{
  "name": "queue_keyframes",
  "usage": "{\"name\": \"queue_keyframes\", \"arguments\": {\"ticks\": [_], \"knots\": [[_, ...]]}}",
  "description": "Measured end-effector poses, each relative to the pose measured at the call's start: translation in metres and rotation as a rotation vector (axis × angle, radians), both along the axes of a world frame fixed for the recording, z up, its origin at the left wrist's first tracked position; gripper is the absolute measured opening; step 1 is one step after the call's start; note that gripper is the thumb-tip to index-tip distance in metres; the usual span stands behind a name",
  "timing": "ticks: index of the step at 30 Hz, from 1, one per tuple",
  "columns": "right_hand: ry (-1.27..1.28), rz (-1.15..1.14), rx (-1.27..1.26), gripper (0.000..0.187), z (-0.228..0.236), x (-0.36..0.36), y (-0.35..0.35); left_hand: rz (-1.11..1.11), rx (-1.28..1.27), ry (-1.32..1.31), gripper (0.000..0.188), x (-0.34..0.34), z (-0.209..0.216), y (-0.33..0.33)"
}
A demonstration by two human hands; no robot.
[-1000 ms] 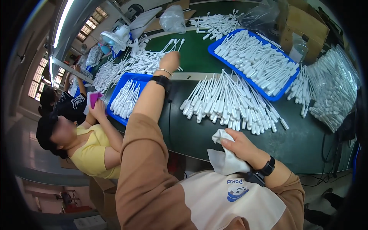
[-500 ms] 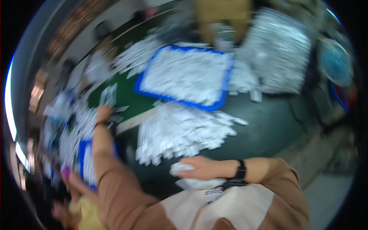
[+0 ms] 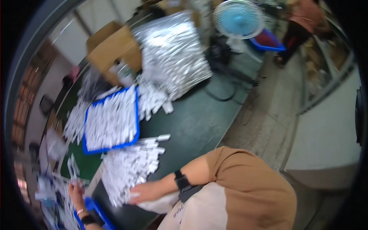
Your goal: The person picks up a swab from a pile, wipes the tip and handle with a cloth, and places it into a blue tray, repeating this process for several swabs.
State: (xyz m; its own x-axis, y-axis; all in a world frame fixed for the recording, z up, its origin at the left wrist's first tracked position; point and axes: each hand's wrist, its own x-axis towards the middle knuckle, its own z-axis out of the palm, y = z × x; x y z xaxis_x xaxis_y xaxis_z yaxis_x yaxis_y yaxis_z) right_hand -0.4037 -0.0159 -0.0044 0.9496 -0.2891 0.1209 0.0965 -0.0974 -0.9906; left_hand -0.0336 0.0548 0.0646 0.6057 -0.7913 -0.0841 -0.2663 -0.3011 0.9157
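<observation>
Apparently tray (image 3: 137,119) at nine o'clock full; droppers (image 3: 130,165) toward seven loose on worktop (image 3: 191,124). Right hand (image 3: 149,191) clutches cloth (image 3: 163,204); left hand's (image 3: 76,193) grip unclear.

1. The sticks (image 3: 130,165) are white.
2. The tray (image 3: 137,119) is blue.
3. The table (image 3: 180,122) is dark green.
4. The box (image 3: 126,46) is tan.
5. The sleeve (image 3: 253,184) is brown.
6. The fan (image 3: 238,19) is white and light blue.

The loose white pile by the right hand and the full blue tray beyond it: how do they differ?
The loose pile fans over the table; the blue tray walls its white pieces into a rectangle. The right hand is at the pile's near edge; the tray has no hand on it. Both contain slender white pieces.
</observation>
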Motion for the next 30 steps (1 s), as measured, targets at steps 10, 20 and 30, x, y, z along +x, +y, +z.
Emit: {"name": "queue_keyframes", "arguments": {"ticks": [10,20,30], "knots": [[0.031,-0.067,0.327,0.026,-0.001,-0.006,-0.005,-0.245,-0.352,0.970,0.029,-0.228,-0.038,0.060],[0.019,-0.084,0.426,0.025,-0.008,0.005,-0.006,-0.084,-0.350,0.884,0.025,-0.239,-0.057,0.092],[0.051,-0.086,0.416,0.022,-0.010,0.004,-0.001,-0.021,-0.246,0.782,0.021,-0.253,-0.068,0.100]]}}
